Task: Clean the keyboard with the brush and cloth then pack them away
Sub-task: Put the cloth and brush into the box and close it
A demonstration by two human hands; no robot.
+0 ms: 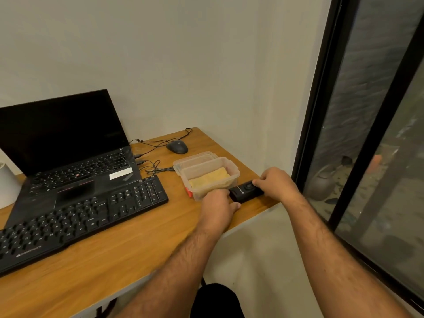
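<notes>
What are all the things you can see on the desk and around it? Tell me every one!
keyboard: one, black, front left of the desk
laptop: one, black, open, screen dark, behind the keyboard
mouse: one, dark, far edge of the desk
cables: black, between laptop and mouse
plastic box: one, clear, right of the keyboard
cloth: one, yellow, inside the box
small device: one, black, right of the box
white object: one, left edge
desk: one, wooden
window: dark frame, right
left hand: on the device's near end
right hand: fingers on the device's top
</notes>
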